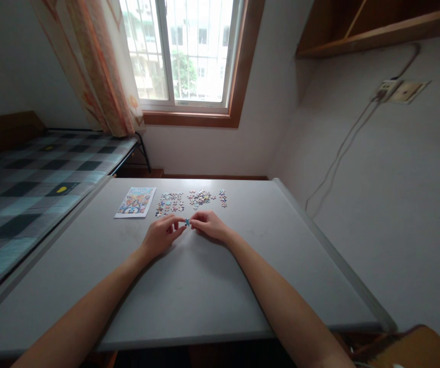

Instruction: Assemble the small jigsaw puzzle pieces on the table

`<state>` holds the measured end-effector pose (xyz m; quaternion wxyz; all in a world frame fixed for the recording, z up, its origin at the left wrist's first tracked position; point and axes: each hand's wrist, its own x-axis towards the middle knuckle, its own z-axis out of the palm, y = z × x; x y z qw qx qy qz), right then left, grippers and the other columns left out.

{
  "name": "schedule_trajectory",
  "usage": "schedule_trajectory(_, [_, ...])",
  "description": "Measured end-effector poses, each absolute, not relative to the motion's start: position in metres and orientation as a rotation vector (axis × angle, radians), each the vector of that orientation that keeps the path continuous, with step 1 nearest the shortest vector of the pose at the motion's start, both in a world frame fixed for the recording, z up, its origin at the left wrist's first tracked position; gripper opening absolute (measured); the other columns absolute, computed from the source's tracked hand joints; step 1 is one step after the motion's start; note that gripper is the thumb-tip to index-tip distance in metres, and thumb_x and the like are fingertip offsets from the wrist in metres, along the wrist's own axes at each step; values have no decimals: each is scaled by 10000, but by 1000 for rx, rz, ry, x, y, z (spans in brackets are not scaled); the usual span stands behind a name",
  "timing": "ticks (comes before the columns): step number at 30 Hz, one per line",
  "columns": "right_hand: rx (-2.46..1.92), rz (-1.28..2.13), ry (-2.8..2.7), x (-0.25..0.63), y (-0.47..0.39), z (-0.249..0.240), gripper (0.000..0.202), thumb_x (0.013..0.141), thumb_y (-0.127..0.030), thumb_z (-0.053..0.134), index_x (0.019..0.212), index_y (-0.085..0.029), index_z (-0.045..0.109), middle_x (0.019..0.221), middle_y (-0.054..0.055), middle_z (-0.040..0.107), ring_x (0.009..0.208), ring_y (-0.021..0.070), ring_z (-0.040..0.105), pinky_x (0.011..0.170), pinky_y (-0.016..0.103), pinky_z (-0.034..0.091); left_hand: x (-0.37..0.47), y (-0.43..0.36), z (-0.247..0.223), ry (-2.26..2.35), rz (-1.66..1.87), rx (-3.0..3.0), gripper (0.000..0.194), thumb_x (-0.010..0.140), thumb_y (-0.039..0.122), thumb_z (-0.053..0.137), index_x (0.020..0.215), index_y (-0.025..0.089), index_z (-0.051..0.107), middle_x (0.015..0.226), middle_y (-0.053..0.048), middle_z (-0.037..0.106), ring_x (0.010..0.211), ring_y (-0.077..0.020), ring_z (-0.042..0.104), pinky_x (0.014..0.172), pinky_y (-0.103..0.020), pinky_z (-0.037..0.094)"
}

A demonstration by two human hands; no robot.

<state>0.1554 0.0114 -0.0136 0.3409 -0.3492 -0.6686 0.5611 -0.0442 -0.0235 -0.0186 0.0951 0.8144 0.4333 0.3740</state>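
Note:
A small blue puzzle piece (187,222) is between my two hands, low over the table. My left hand (163,235) pinches its left side between thumb and forefinger. From the right, the fingertips of my right hand (209,225) close on the same piece. Beyond my hands lie loose puzzle pieces: a spread-out group (169,203) at the left, a denser pile (201,198) in the middle and a short column (223,198) at the right. A colourful picture sheet (135,202) lies flat to the left of the pieces.
The light grey table (189,296) has a raised edge at the right. A bed with a checked cover (70,163) stands at the left, by a curtain and a window (189,51). A cable hangs from a wall socket (386,92) at the right, below a wooden shelf.

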Motion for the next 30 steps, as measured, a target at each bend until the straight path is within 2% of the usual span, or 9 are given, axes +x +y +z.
schedule_trajectory(6, [-913, 1450, -1684, 153, 13, -17, 213, 764, -353, 605, 758, -142, 577, 644, -16, 573, 494, 74, 483, 481, 207, 402, -43, -25, -18, 1299, 1114, 2421, 128, 854, 279, 564, 875, 199, 662, 699, 18, 554, 531, -70, 469, 551, -200, 392])
schedule_trajectory(13, [-911, 1451, -1711, 154, 13, -16, 202, 763, -341, 601, 750, -141, 575, 624, -24, 564, 495, 76, 488, 494, 211, 408, -45, -23, -19, 1313, 1126, 2414, 167, 871, 277, 542, 976, 211, 653, 704, 16, 565, 550, -80, 466, 569, -204, 397])
schedule_trajectory(19, [-921, 1456, -1722, 154, 10, -13, 187, 748, -328, 607, 736, -144, 575, 578, -38, 541, 497, 79, 485, 502, 211, 392, -43, -24, -17, 1290, 1115, 2417, 166, 882, 288, 524, 879, 202, 667, 690, 12, 551, 564, -82, 470, 573, -202, 395])
schedule_trajectory(30, [-906, 1464, -1712, 154, 11, -14, 209, 750, -350, 620, 756, -145, 582, 605, -26, 554, 513, 81, 486, 500, 213, 409, -42, -25, -16, 1286, 1085, 2411, 157, 883, 283, 522, 849, 194, 646, 689, 14, 551, 557, -84, 473, 569, -206, 392])
